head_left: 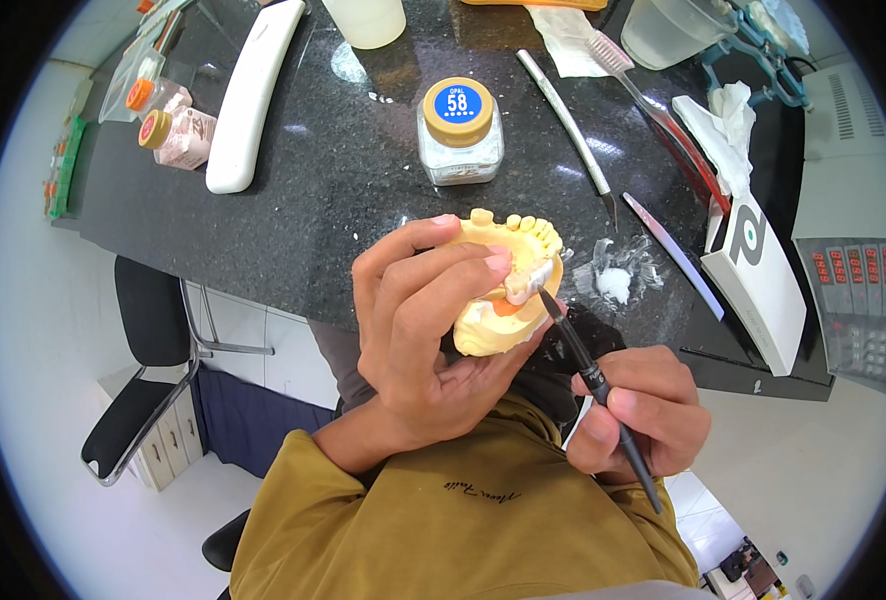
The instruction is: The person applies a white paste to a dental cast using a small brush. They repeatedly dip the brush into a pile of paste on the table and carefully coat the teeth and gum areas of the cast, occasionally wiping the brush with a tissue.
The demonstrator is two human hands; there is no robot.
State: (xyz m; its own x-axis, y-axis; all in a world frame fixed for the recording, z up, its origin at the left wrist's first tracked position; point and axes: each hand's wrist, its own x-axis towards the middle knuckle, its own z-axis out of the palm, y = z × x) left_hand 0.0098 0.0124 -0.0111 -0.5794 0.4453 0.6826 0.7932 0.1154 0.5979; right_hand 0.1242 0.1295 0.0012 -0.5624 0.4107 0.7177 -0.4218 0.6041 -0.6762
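One dark worktop (pixel 308 235), one yellow dental cast (pixel 493 328) held by its near edge

The left hand (pixel 413 320) grips the cast; the right hand (pixel 653 405) pinches a black brush (pixel 593 378), its tip at the whitened teeth. The speckled, glossy surface bears a capped jar (pixel 460 130) beyond them and white paste (pixel 613 285) to the right. A black chair (pixel 148 310) stands left. Bare worktop stretches left of the cast; rightward, a white box (pixel 763 280) narrows the room.

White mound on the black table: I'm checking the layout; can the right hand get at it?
Likely yes: the right hand holds a black brush, and nothing appears to stand between its tip and the nearby white mound.
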